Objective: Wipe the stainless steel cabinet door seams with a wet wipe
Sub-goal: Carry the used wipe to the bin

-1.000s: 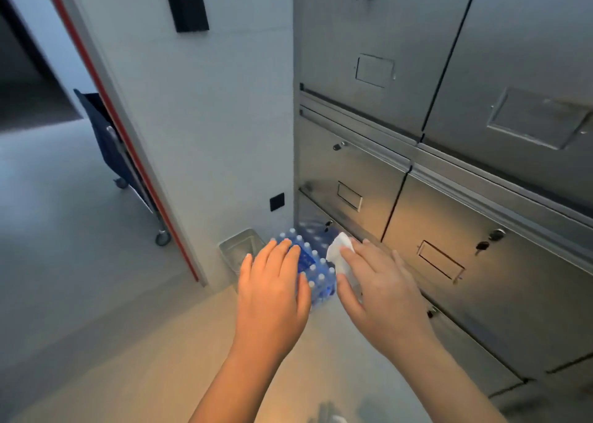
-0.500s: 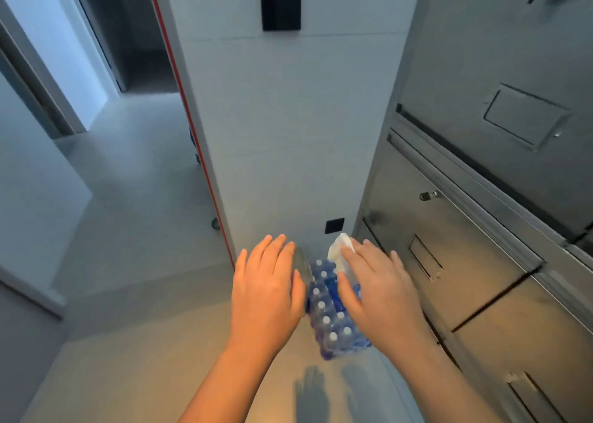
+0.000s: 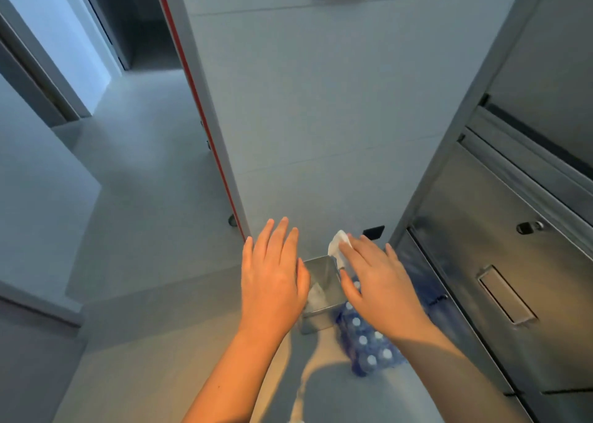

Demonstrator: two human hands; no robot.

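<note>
Two hands over a steel bin [image 3: 321, 273]: left hand [image 3: 272, 275] fingers straight, empty; right hand [image 3: 380, 286] pinching the wet wipe [image 3: 337, 243]; open floor [image 3: 144, 214] lies leftward.

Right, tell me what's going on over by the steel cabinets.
A person is standing over a small steel bin on the floor, next to a pack of water bottles. Their right hand pinches a white wet wipe near the bin's rim, while the left hand hovers open beside it, holding nothing. The stainless steel cabinet doors are off to the right and neither hand touches them, so no seam is being wiped at this moment.
</note>
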